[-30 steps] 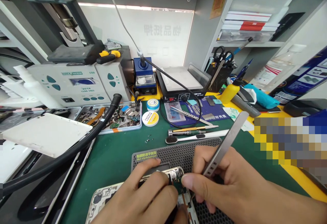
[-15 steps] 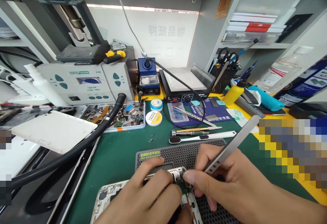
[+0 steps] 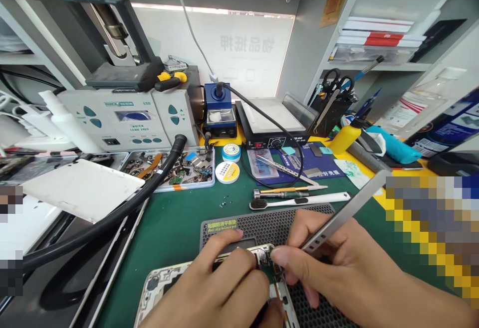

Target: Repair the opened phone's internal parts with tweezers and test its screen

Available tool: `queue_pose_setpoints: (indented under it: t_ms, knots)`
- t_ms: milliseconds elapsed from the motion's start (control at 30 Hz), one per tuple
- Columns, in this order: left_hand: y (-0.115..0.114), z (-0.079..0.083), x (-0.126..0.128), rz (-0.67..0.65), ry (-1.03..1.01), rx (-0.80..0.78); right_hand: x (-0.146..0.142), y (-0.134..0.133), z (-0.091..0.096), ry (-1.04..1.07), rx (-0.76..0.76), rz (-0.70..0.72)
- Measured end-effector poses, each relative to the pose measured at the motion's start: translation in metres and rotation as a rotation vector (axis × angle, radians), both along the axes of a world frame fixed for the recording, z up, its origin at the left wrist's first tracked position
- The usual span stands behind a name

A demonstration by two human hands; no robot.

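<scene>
My left hand (image 3: 228, 288) lies over an opened phone (image 3: 153, 280) with a pale frame, its fingers bent and pressing on it. Most of the phone's middle is hidden under that hand. My right hand (image 3: 318, 253) pinches metal tweezers (image 3: 346, 211), whose broad end points up and to the right. Their tips are hidden by my fingers, close to the phone's exposed circuit board (image 3: 267, 270) at the upper right corner. Under the phone's right part lies a dark honeycomb anti-slip pad (image 3: 277, 221).
Behind the pad lie a black-bristled brush (image 3: 299, 201), screwdrivers (image 3: 284, 191) and round tins (image 3: 227, 173). A parts tray (image 3: 187, 168) and a thick black hose (image 3: 149, 188) are on the left. Further back stand a rework station (image 3: 130, 118) and a heating plate (image 3: 271, 118).
The whole view has shifted slightly, so everything sits a little further right. Both hands keep nearly the same pose on the phone and tweezers.
</scene>
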State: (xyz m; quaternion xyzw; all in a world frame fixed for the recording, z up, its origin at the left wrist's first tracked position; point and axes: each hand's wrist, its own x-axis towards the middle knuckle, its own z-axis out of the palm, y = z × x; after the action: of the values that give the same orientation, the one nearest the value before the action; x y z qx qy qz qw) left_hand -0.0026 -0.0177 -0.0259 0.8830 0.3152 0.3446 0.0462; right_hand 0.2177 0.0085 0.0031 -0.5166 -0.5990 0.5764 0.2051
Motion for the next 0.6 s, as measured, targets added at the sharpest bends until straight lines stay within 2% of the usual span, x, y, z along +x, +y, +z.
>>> queue_pose_setpoints:
  t_ms: [167,367,600]
  knots:
    - [-0.001,0.003,0.001,-0.001,0.003,-0.001,-0.001,0.003,0.002,-0.002,0.005,0.010]
    - [-0.003,0.005,0.002,0.014,-0.011,-0.005,-0.004,0.008,0.009,0.169,-0.097,-0.039]
    - [-0.002,0.002,0.000,-0.004,0.027,-0.003,-0.004,0.012,0.015,0.185,-0.081,-0.091]
